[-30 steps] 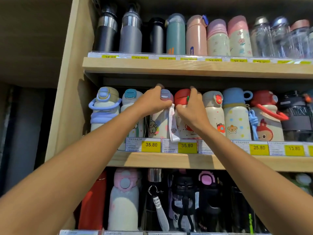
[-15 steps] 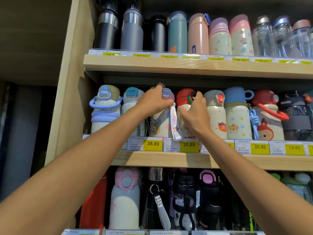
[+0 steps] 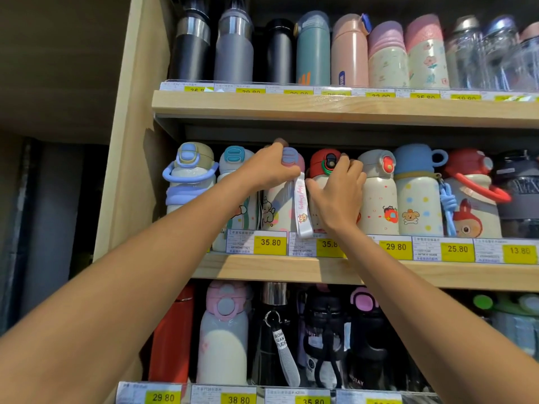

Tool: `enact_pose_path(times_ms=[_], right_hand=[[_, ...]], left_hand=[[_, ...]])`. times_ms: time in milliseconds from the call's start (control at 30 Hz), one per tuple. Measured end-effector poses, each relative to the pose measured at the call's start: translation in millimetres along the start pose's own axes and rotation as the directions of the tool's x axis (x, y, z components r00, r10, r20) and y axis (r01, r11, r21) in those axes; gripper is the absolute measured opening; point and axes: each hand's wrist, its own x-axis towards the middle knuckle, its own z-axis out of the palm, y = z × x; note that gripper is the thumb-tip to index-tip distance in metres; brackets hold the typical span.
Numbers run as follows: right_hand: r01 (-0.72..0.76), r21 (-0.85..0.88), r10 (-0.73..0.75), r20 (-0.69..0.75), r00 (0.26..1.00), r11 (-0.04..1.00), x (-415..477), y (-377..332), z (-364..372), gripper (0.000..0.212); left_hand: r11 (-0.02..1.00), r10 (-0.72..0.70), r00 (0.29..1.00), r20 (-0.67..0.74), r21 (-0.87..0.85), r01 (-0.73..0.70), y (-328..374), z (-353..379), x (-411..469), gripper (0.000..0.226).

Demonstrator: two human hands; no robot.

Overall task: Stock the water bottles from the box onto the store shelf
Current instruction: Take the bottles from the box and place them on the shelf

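Observation:
Both my arms reach up to the middle wooden shelf (image 3: 262, 269). My left hand (image 3: 267, 167) grips the pink and lilac lid of a cream cartoon bottle (image 3: 277, 208), whose white strap (image 3: 303, 208) hangs down its front. My right hand (image 3: 338, 193) wraps the neighbouring cream bottle with the red lid (image 3: 323, 161), fingers curled over its right side. Both bottles stand upright in the row. No box is in view.
More kids' bottles fill the middle shelf: a blue-handled one (image 3: 189, 176) at the left, a red-button one (image 3: 379, 193) and a blue-cup one (image 3: 417, 193) at the right. Flasks (image 3: 313, 51) line the top shelf, dark bottles (image 3: 323, 339) the bottom. Yellow price tags (image 3: 269, 243) edge each shelf.
My right hand has slid from the red lid's left side across to the bottle's front and right. The white strap now hangs straighter. My left hand stays on the pink lid.

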Motion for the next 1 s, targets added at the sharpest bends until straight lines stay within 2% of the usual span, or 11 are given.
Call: enact_pose_path(times_ms=[167,400,567,733,833,933,1000], right_hand=[[0.012,-0.018,-0.012,-0.012,1.000,1.000,-3,0,0,0.069],[0.025,0.001,-0.025,-0.006,1.000,1.000,-6,2,-5,0.075],[0.014,0.017,-0.014,0.039,0.999,1.000,-3,3,-10,0.075],[0.023,0.016,-0.024,0.064,0.998,1.000,-6,3,-13,0.076],[0.041,0.068,-0.046,0.074,0.996,0.997,-8,4,-21,0.070],[0.161,0.044,-0.160,-0.028,0.987,0.986,-4,11,-40,0.054],[0.230,0.019,-0.227,-0.101,0.969,0.973,3,14,-54,0.044]], left_hand=[[1.000,0.003,1.000,-0.012,-0.027,-0.004,-2,2,0,0.038],[0.999,-0.008,1.000,-0.007,-0.037,0.007,0,3,-2,0.042],[0.998,-0.034,0.999,-0.026,-0.050,0.033,0,6,-2,0.049],[0.998,-0.032,0.998,-0.050,-0.055,0.029,-2,12,-7,0.069],[0.999,-0.001,0.978,-0.206,-0.038,-0.007,2,19,-11,0.059],[0.986,0.138,0.890,-0.435,-0.025,-0.165,18,26,-15,0.039],[0.971,0.214,0.841,-0.497,0.012,-0.239,29,29,-16,0.032]])
